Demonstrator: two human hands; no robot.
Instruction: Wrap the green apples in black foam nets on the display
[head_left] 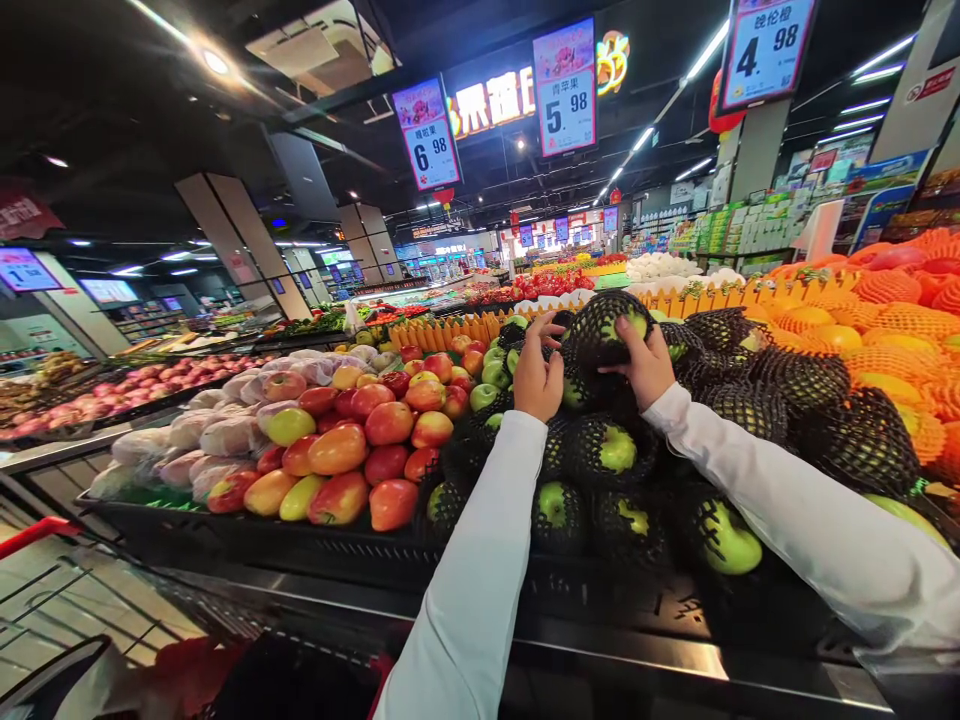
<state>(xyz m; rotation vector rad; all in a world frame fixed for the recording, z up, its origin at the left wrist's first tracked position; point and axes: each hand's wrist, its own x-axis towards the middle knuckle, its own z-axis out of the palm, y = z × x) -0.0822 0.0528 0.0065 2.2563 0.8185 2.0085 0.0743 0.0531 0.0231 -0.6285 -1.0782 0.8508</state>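
A green apple in a black foam net is raised just over the pile, gripped by my right hand with the thumb across its exposed green side. Left of it is my left hand, fingers loosely bent and apart, with nothing visible in it. Whether its fingertips touch the net cannot be made out. Beneath both hands lie more netted green apples, among them one with its green top showing and another at the front edge. Bare green apples sit just left of my left hand.
Red-yellow apples and wrapped fruit fill the display's left side. Orange-netted fruit is piled at the right. A black tray edge runs along the front. A shopping cart stands lower left. Price screens hang above.
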